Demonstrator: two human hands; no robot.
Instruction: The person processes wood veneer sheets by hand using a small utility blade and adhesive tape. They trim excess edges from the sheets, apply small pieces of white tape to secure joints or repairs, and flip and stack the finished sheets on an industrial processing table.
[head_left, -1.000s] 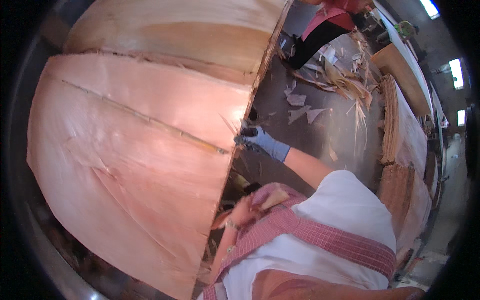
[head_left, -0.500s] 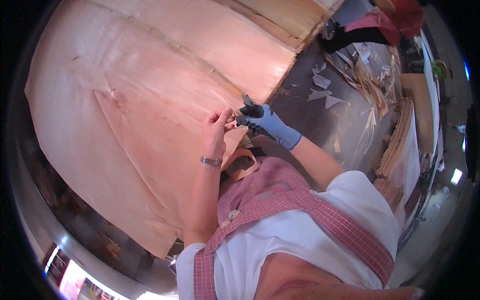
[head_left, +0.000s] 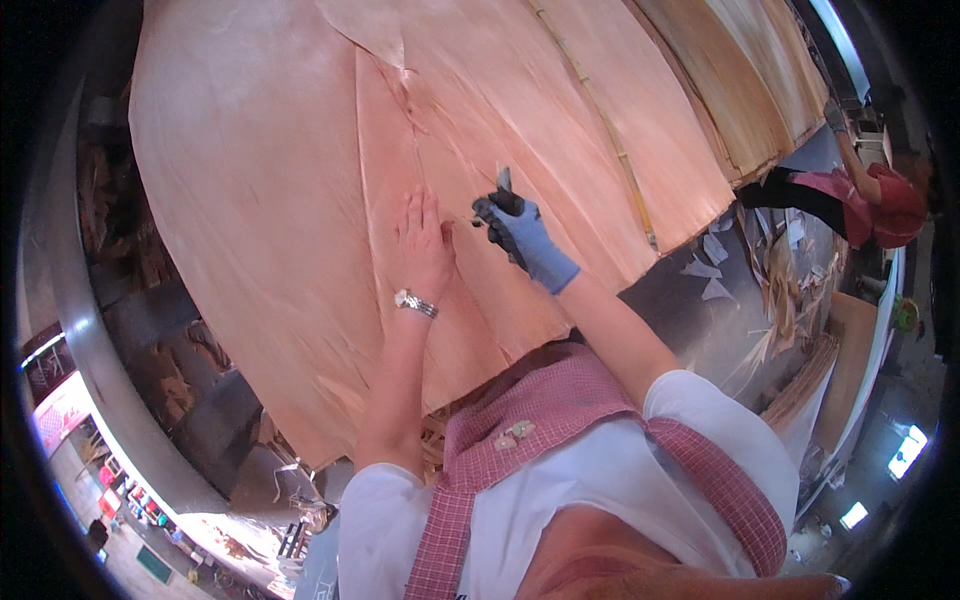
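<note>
L hand [head_left: 424, 245] flat, R hand [head_left: 518, 228] clenched

Veneer sheet [head_left: 250, 180] lies under yellow rod [head_left: 612, 134] & spreads L of it. Our L hand's L of rod, palm down on sheet, holding nothing; our R, nearer rod, grasps a small grey blade-like tool [head_left: 503, 180]. For control, we'd press evenly w/ L, fingers well clear of R.

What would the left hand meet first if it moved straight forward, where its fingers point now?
Probably the wrinkled crease in the pinkish wood sheet ahead of the left hand; its height is unclear.
</note>
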